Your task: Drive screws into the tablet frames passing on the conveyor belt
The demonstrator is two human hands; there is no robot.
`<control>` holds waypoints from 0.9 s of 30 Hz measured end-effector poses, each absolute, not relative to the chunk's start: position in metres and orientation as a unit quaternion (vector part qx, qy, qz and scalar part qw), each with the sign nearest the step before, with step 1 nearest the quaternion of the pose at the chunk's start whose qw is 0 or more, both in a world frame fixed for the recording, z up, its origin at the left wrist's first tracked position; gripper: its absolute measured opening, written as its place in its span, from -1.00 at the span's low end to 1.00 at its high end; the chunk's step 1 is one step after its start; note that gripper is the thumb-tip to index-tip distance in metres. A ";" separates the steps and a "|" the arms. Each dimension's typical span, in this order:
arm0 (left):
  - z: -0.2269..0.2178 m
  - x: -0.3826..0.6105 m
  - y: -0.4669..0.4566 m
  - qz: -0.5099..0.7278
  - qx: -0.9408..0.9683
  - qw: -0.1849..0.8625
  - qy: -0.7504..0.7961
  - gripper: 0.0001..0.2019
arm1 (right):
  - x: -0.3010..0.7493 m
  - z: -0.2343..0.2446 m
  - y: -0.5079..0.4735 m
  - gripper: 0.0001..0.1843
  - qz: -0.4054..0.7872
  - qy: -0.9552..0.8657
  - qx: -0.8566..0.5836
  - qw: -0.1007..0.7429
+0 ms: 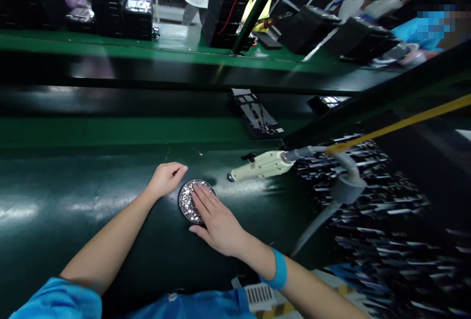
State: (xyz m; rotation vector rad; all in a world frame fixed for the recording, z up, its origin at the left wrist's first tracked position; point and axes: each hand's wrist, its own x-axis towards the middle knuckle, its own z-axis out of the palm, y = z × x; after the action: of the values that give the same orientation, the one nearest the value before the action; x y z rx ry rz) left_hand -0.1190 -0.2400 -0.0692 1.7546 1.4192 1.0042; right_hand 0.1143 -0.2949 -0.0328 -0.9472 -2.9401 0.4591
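Observation:
A round dish [181,205] of small shiny metal pieces, probably screws, sits on the dark green table. My right hand [221,225] reaches over it from the right, fingers stretched out with their tips on the pieces and the thumb apart below the rim. Just left of the dish, my left hand [165,180] is closed; whatever its curled fingers may hold is hidden. A pale electric screwdriver [263,166] lies to the right of the dish, its tip pointing left and its grey cable leading off to the right.
Behind the table runs a conveyor [110,103] carrying a flat dark unit [257,114]. At right are many dark parts with light strips [382,211] and a yellow strap [401,125]. Stacked black units [106,0] stand on the far bench, where other people are.

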 end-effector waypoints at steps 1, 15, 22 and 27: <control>-0.069 -0.119 -0.240 0.384 0.670 0.329 0.543 -0.64 | 0.115 -0.033 -0.296 -0.16 0.146 -0.941 -0.305 0.008; -0.071 -0.119 -0.240 0.388 0.668 0.332 0.541 -0.64 | 0.124 -0.037 -0.301 -0.17 0.148 -0.934 -0.324 0.039; -0.072 -0.119 -0.240 0.389 0.665 0.336 0.542 -0.63 | 0.118 -0.033 -0.316 -0.15 0.162 -0.936 -0.311 0.012; -0.071 -0.119 -0.240 0.390 0.663 0.335 0.544 -0.63 | 0.112 -0.032 -0.306 -0.13 0.153 -0.938 -0.312 0.001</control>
State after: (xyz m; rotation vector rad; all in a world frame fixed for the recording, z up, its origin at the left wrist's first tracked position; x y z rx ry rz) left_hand -0.1194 -0.2401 -0.0715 1.7293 1.4181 1.0183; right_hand 0.1122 -0.3058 -0.0321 -0.9806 -2.9427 0.4794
